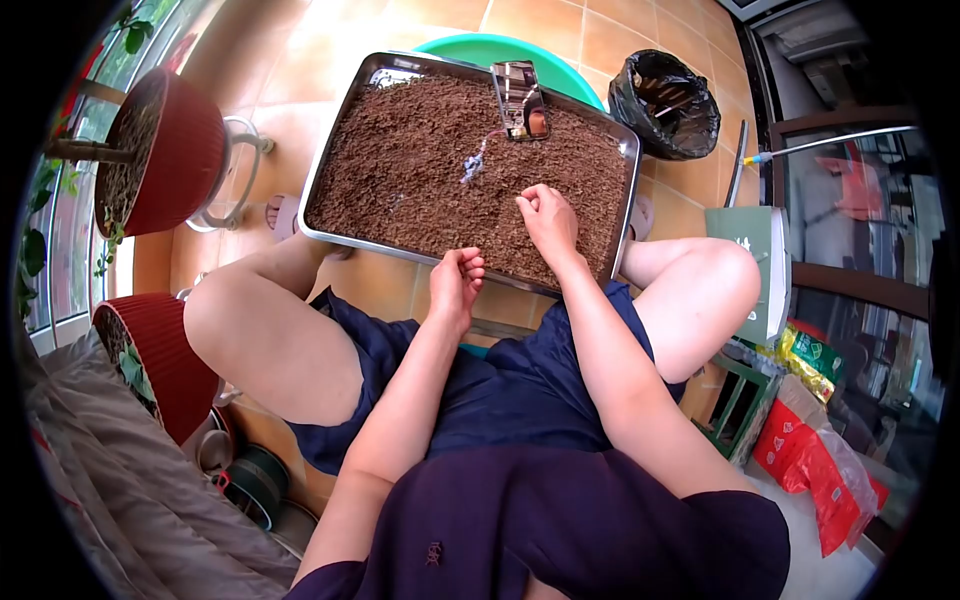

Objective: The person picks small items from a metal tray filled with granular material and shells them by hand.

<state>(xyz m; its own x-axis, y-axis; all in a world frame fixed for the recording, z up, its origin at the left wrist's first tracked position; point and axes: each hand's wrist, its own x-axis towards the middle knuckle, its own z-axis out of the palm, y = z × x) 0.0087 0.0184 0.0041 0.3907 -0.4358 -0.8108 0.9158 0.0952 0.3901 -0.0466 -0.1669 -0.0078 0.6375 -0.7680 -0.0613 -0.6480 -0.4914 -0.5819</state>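
A metal tray (318, 170) filled with brown, crumbly granules (400, 150) lies in front of my knees. Over its right part, my right hand (550, 225) is closed, with thumb and fingertips pinched together; whatever may be between them is too small to make out. At the near rim hovers my left hand (458, 285), fingers curled in, their contents hidden. A dark, glossy phone (520, 100) rests at the tray's far side. Between the phone and my hands, a small whitish-blue patch (472, 165) shows on the granules; its kind is unclear.
A green basin (520, 52) shows behind the tray. To the right stands a bin lined with a black bag (665, 105), near a green box (750, 265) and a red plastic bag (810, 465). Red plant pots (185, 150) line the left side by the window.
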